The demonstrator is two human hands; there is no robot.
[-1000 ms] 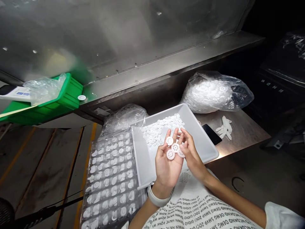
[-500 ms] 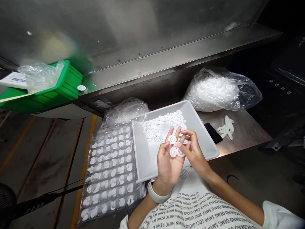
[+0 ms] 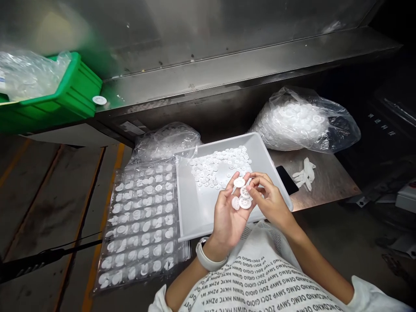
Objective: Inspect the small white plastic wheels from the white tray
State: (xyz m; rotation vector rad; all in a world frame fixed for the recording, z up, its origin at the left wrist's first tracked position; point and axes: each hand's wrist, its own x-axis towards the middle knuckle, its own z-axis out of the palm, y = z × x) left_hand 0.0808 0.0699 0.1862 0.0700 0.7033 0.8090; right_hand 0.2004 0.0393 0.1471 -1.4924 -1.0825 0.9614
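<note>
My left hand (image 3: 229,214) is held palm up over a shallow grey plastic tray (image 3: 186,203), with several white spoked plastic discs (image 3: 245,203) lying on its fingers. My right hand (image 3: 269,201) curls in from the right, its fingertips pinching a disc at the edge of that group. A loose heap of small white discs (image 3: 214,170) lies in the tray behind my fingers. To the left of the tray lies a clear blister sheet (image 3: 143,225), with white discs in its rows of pockets.
A clear bag of white parts (image 3: 292,123) and another clear bag (image 3: 165,142) stand behind the tray. A black phone (image 3: 286,180) and white gloves (image 3: 304,173) lie on a steel surface (image 3: 328,188). A green crate (image 3: 65,93) sits higher left. A concrete floor lies below.
The view has swung, shifting everything up and left. My right fingers have closed in on the discs, and the discs in my left hand have shifted slightly.
</note>
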